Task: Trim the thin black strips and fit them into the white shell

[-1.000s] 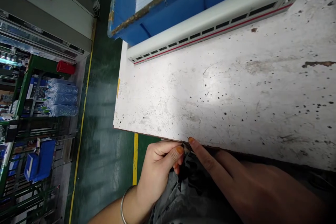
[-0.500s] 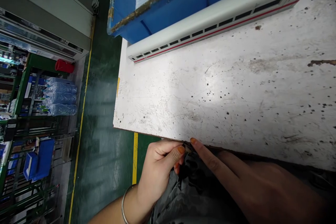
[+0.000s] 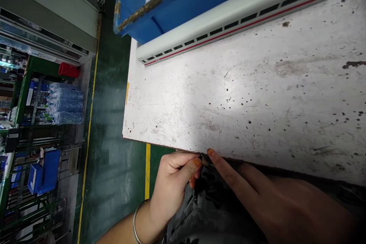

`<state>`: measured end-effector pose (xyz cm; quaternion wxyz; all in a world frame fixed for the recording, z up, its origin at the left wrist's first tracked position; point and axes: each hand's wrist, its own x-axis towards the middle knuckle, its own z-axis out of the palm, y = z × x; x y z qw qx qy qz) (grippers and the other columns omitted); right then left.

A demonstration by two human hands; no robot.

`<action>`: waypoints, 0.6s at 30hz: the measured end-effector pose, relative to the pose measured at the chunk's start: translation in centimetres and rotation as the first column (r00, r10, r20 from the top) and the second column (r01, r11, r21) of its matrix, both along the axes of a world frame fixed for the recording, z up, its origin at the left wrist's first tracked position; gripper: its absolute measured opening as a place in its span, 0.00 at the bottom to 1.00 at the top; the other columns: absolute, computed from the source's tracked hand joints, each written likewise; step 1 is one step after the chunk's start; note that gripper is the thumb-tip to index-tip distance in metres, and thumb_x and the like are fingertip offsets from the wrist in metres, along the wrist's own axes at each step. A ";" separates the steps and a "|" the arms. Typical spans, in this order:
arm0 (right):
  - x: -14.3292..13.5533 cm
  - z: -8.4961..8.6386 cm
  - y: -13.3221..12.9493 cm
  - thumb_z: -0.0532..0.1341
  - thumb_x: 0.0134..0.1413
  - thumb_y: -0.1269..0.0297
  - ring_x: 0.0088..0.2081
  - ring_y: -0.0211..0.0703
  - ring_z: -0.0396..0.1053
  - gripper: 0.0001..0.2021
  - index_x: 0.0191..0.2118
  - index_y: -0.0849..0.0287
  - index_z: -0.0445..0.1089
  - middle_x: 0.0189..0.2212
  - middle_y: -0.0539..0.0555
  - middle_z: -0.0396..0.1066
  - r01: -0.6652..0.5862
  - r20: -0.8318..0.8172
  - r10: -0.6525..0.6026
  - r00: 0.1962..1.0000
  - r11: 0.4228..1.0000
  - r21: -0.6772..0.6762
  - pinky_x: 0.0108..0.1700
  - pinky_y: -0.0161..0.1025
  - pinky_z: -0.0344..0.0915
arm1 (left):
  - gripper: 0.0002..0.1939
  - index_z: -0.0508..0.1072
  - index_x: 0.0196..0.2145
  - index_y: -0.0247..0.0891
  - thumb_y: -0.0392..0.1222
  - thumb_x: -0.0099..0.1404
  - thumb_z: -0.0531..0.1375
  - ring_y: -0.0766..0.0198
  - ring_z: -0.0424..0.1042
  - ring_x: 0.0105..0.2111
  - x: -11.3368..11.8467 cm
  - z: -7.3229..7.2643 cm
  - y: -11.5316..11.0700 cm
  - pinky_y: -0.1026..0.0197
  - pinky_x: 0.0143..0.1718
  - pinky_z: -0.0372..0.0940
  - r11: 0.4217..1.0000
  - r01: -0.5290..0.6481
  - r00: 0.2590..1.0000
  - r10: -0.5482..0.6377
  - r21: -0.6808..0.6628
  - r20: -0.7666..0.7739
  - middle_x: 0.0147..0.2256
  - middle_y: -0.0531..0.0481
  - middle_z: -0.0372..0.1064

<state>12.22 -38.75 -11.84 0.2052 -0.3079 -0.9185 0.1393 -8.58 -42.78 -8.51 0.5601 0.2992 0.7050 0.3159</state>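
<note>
My left hand [image 3: 175, 183], with a silver bangle [image 3: 135, 221] at the wrist, is closed in a pinch at the near table edge. A small dark thing shows at its fingertips, too small to name. My right hand [image 3: 274, 198] comes in from the lower right, its index fingertip at the same spot by the edge. Its thumb and the undersides of its fingers are hidden, so what they grip does not show. Dark patterned cloth [image 3: 211, 206] lies below both hands. Farther back on the white table [image 3: 183, 99] lies a long white model train car [image 3: 228, 15] with dark windows and a red stripe.
A blue bin [image 3: 183, 7] with white material inside stands behind the train car. Left of the table runs a green floor [image 3: 111, 103] with yellow lines. Beyond it are wrapped bottles [image 3: 65, 103], a red bucket [image 3: 68, 70], green racks and blue bins [image 3: 47, 171].
The camera view has shifted slightly, so the train car and blue bin sit a little higher. Both hands keep nearly the same pose and place at the table edge.
</note>
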 end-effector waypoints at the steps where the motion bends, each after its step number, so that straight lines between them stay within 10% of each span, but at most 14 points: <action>1: 0.0 -0.1 -0.1 0.52 0.54 0.74 0.12 0.38 0.56 0.35 0.69 0.63 0.61 0.26 0.45 0.62 0.006 -0.012 -0.006 1.000 1.000 0.002 0.12 0.41 0.51 | 0.26 0.68 0.19 0.38 0.53 0.70 0.63 0.68 0.57 0.20 0.0 0.0 0.0 0.61 0.24 0.50 1.000 0.002 1.000 -0.002 -0.001 0.000 0.16 0.55 0.60; 18: 0.2 1.0 0.0 0.57 0.58 0.71 0.15 0.37 0.60 0.36 0.72 0.63 0.53 0.28 0.44 0.64 -0.009 0.119 0.016 0.993 0.998 -0.055 0.15 0.40 0.57 | 0.25 0.68 0.19 0.38 0.51 0.70 0.63 0.68 0.56 0.20 0.0 -0.1 -0.1 0.61 0.24 0.50 1.000 -0.002 1.000 0.002 0.006 0.016 0.16 0.55 0.60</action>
